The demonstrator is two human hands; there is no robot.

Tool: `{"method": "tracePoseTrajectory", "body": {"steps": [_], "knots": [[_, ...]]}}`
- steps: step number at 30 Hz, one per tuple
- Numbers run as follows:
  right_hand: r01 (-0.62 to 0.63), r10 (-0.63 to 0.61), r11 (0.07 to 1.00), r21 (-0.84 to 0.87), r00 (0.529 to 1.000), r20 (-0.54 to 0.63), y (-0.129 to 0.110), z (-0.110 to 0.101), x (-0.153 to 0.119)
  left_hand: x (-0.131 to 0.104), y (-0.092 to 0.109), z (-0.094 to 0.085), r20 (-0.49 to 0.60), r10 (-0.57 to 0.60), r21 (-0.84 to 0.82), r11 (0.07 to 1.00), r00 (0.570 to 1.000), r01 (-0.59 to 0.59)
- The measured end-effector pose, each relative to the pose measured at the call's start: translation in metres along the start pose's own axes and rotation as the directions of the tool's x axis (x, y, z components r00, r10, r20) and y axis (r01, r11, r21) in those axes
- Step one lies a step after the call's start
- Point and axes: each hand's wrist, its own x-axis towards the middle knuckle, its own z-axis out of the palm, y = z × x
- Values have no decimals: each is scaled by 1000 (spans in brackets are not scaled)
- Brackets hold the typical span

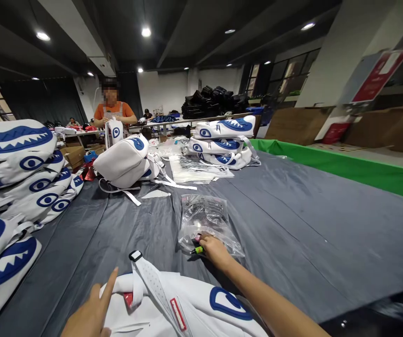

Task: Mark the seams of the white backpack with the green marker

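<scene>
A white bag (187,299) with a blue eye patch, a strap with a black buckle and a red-edged label lies right in front of me. My left hand (91,306) is at the bag's left edge, its index finger stretched out and nothing seen in it. Farther out, a clear plastic bag (204,213) with dark items inside rests on the grey-covered table (274,234). My right hand (210,245) reaches to its near end, fingers bent together beside a green and black marker (197,250). What those fingertips hold, if anything, is hidden.
Stacked white bags with blue eyes and teeth stand at the left (32,187) and beyond the plastic bag (222,142). Another white bag (124,161) lies left of centre, straps trailing. A person in orange (117,112) stands across the table. A green edge (327,164) runs along the right.
</scene>
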Motion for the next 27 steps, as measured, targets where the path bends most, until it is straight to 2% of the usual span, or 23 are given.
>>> {"method": "tracePoseTrajectory", "body": {"steps": [4, 9, 11, 12, 13, 14, 15, 16, 17, 18, 19, 21, 22, 23, 24, 26, 27], "knots": [[6, 0, 993, 116, 999, -53, -7, -12, -7, -8, 11, -12, -2, -8, 6, 1000, 1000, 8], [10, 30, 986, 165, 970, -240, -27, -46, -16, -15, 7, -19, -9, 1, -73, 997, 1000, -2], [45, 12, 984, 174, 950, -312, -45, -65, -23, -20, 2, -16, -154, 48, -175, 982, 987, -75], [74, -12, 982, 174, 942, -335, -58, -75, -28, -24, 1, -14, -284, 78, -240, 959, 956, -150], [121, -51, 977, 176, 932, -360, -74, -85, -33, -27, 1, -11, -418, 94, -318, 917, 903, -243], [196, -112, 964, 179, 912, -395, -94, -95, -38, -30, 4, -9, -509, 89, -418, 844, 856, -335], [283, -185, 942, 178, 884, -429, -116, -104, -44, -33, 9, -7, -529, 73, -547, 733, 846, -405], [407, -279, 896, 177, 827, -488, -140, -112, -50, -35, 15, -4, -467, 75, -695, 585, 881, -419], [540, -382, 827, 158, 745, -547, -164, -118, -55, -37, 23, -1, -349, 123, -829, 422, 929, -367], [630, -469, 765, 137, 690, -551, -187, -122, -60, -38, 30, 2, -223, 214, -922, 270, 951, -277], [702, -552, 705, 100, 632, -544, -207, -125, -65, -39, 36, 6, -135, 313, -972, 142, 940, -187], [775, -651, 630, 49, 561, -512, -232, -125, -73, -42, 44, 12, -96, 407, -995, -36, 908, -89], [778, -653, 627, 43, 554, -516, -238, -124, -76, -45, 45, 14, -114, 385, -993, -85, 916, -88], [753, -610, 654, 71, 581, -539, -240, -123, -79, -49, 45, 14, -137, 330, -989, -106, 934, -107], [701, -524, 700, 136, 634, -569, -240, -123, -82, -54, 44, 14, -158, 259, -985, -103, 953, -136], [528, -266, 760, 380, 785, -560, -237, -123, -84, -64, 42, 11, -204, 120, -978, -64, 971, -198], [432, -148, 740, 515, 852, -501, -237, -123, -83, -69, 42, 9, -232, 64, -972, -63, 971, -228]]}}
